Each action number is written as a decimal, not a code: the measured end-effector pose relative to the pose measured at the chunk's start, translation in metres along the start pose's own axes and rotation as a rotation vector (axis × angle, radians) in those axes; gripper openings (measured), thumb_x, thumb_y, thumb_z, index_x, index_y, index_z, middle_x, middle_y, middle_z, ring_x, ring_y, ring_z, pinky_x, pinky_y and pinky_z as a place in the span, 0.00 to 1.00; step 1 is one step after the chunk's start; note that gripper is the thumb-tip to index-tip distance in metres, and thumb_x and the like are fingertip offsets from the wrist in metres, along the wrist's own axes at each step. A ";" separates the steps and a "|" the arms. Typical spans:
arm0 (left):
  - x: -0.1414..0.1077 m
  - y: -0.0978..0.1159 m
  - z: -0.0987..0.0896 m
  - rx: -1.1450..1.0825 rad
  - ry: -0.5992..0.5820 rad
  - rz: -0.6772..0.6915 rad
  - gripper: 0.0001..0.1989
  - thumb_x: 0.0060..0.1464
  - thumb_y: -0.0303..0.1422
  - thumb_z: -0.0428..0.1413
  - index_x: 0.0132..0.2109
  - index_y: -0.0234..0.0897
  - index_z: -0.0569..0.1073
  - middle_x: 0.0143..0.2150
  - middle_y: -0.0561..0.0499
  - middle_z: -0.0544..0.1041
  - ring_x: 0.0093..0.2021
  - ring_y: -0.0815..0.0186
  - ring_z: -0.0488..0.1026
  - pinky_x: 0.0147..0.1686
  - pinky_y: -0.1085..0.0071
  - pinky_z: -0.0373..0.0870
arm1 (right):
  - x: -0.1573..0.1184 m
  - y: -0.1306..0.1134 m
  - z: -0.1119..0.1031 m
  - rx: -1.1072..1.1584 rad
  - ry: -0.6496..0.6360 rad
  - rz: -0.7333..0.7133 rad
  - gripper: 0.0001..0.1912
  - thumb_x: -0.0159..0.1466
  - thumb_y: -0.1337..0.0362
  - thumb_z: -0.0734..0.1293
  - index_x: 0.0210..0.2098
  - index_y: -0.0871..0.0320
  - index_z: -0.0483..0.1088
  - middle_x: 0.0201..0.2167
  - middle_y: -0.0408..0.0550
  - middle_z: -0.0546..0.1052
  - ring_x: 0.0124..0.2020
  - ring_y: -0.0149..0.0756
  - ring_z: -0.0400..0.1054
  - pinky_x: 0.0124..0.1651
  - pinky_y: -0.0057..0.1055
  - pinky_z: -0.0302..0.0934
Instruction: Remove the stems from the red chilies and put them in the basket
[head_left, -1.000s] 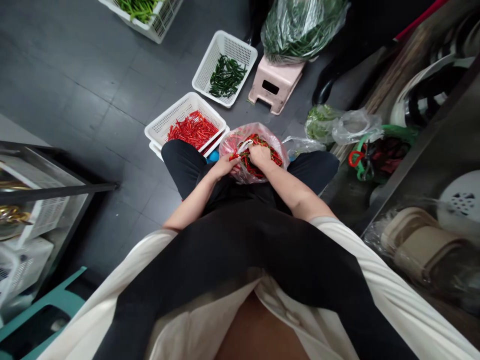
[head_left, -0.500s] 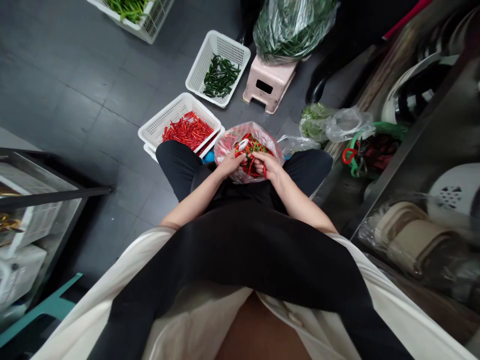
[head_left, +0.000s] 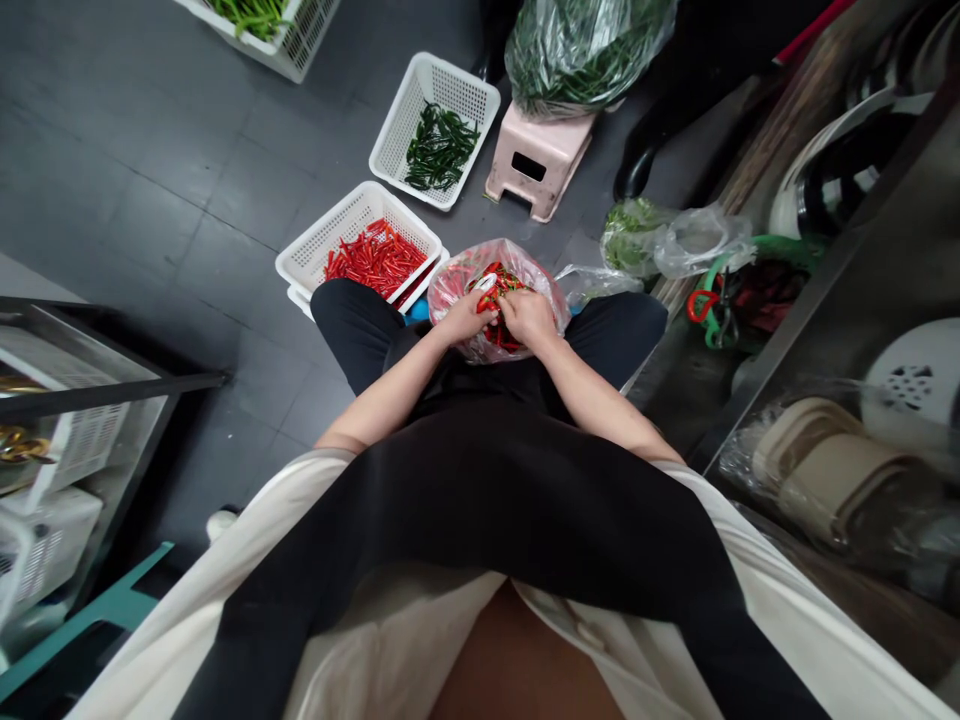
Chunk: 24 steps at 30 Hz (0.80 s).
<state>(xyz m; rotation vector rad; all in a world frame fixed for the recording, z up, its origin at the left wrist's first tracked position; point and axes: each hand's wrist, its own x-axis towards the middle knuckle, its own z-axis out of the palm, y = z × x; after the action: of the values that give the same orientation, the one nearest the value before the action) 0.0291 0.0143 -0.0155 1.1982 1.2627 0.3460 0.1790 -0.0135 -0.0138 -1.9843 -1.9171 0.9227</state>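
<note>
Between my knees sits a clear plastic bag (head_left: pixel 448 282) of red chili peppers (head_left: pixel 504 338), some with green stems. My left hand (head_left: pixel 466 317) is closed on red chili peppers at the bag's left side, with a small white thing (head_left: pixel 486 283) at its fingertips that I cannot make out. Close beside it, my right hand (head_left: pixel 529 318) is bent over the chilies with its fingers curled inward; what they pinch is hidden. Just left of the bag, a white basket (head_left: pixel 307 250) holds stemless red chilies (head_left: pixel 379 258).
Farther off, a white basket (head_left: pixel 394 130) holds green chilies (head_left: pixel 442 147). A pink stool (head_left: pixel 547 150) bears a big bag of greens (head_left: pixel 592 50), near someone's black boot (head_left: pixel 634 165). A green basket with red-handled scissors (head_left: pixel 702 304) stands right. Metal shelves flank both sides.
My right hand has turned over and moved in toward my left hand, its fingers now hidden behind its back. A white shoe tip has appeared at the lower left.
</note>
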 end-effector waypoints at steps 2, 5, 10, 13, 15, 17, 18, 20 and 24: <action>0.003 0.003 -0.001 0.240 0.026 0.017 0.17 0.50 0.26 0.59 0.49 0.32 0.72 0.38 0.46 0.78 0.42 0.59 0.75 0.48 0.62 0.71 | 0.006 -0.006 -0.005 -0.193 -0.055 -0.082 0.19 0.68 0.62 0.56 0.41 0.66 0.75 0.44 0.62 0.78 0.45 0.47 0.71 0.46 0.36 0.61; 0.004 0.008 -0.004 0.507 0.054 -0.014 0.22 0.50 0.28 0.59 0.54 0.34 0.70 0.47 0.41 0.76 0.53 0.52 0.72 0.56 0.56 0.66 | 0.015 -0.007 -0.007 -0.346 -0.149 -0.074 0.19 0.67 0.65 0.57 0.47 0.68 0.75 0.46 0.66 0.77 0.48 0.51 0.72 0.49 0.40 0.61; -0.002 0.003 -0.026 0.460 0.060 -0.043 0.19 0.52 0.28 0.57 0.52 0.32 0.69 0.40 0.42 0.77 0.46 0.55 0.75 0.53 0.56 0.68 | 0.022 0.019 0.004 -0.452 -0.439 0.102 0.20 0.63 0.56 0.67 0.46 0.68 0.77 0.46 0.67 0.78 0.50 0.54 0.72 0.51 0.40 0.63; -0.009 -0.004 -0.036 0.190 0.047 -0.085 0.17 0.55 0.27 0.54 0.53 0.33 0.67 0.29 0.50 0.74 0.32 0.64 0.74 0.43 0.61 0.72 | 0.019 0.026 0.025 -0.371 -0.488 0.236 0.32 0.60 0.44 0.68 0.49 0.66 0.75 0.48 0.67 0.77 0.52 0.51 0.71 0.52 0.38 0.64; -0.013 -0.008 -0.037 0.059 0.033 -0.125 0.15 0.56 0.26 0.53 0.51 0.33 0.68 0.26 0.53 0.72 0.26 0.68 0.71 0.38 0.66 0.72 | 0.016 0.021 0.044 -0.302 -0.482 0.313 0.34 0.60 0.42 0.66 0.51 0.65 0.74 0.49 0.67 0.76 0.53 0.49 0.71 0.51 0.36 0.64; -0.016 -0.010 -0.034 -0.014 0.017 -0.153 0.12 0.55 0.24 0.53 0.47 0.33 0.70 0.25 0.54 0.71 0.23 0.72 0.68 0.33 0.71 0.70 | 0.015 0.012 0.062 -0.234 -0.467 0.371 0.31 0.60 0.44 0.67 0.51 0.64 0.73 0.51 0.65 0.76 0.52 0.48 0.72 0.49 0.34 0.65; -0.018 -0.011 -0.033 -0.043 0.013 -0.168 0.10 0.55 0.24 0.52 0.45 0.33 0.70 0.24 0.54 0.70 0.22 0.73 0.66 0.31 0.73 0.68 | 0.015 0.009 0.069 -0.196 -0.458 0.394 0.29 0.60 0.47 0.68 0.51 0.63 0.73 0.51 0.63 0.76 0.51 0.47 0.72 0.47 0.32 0.65; -0.020 -0.012 -0.030 -0.092 0.017 -0.189 0.07 0.55 0.24 0.52 0.41 0.33 0.70 0.22 0.56 0.68 0.20 0.74 0.63 0.26 0.76 0.65 | 0.015 0.006 0.077 -0.101 -0.446 0.424 0.22 0.59 0.53 0.69 0.46 0.61 0.75 0.47 0.59 0.78 0.47 0.44 0.74 0.41 0.29 0.64; -0.022 -0.011 -0.031 -0.118 0.050 -0.159 0.03 0.56 0.28 0.53 0.37 0.34 0.71 0.18 0.57 0.64 0.18 0.73 0.60 0.24 0.75 0.63 | 0.009 0.021 0.063 0.247 -0.357 0.451 0.10 0.54 0.60 0.72 0.27 0.60 0.72 0.24 0.43 0.74 0.25 0.29 0.67 0.28 0.23 0.55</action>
<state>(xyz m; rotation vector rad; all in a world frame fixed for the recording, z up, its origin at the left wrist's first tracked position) -0.0089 0.0079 -0.0073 0.9873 1.3532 0.3304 0.1589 -0.0234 -0.0773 -2.2516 -1.4214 1.6381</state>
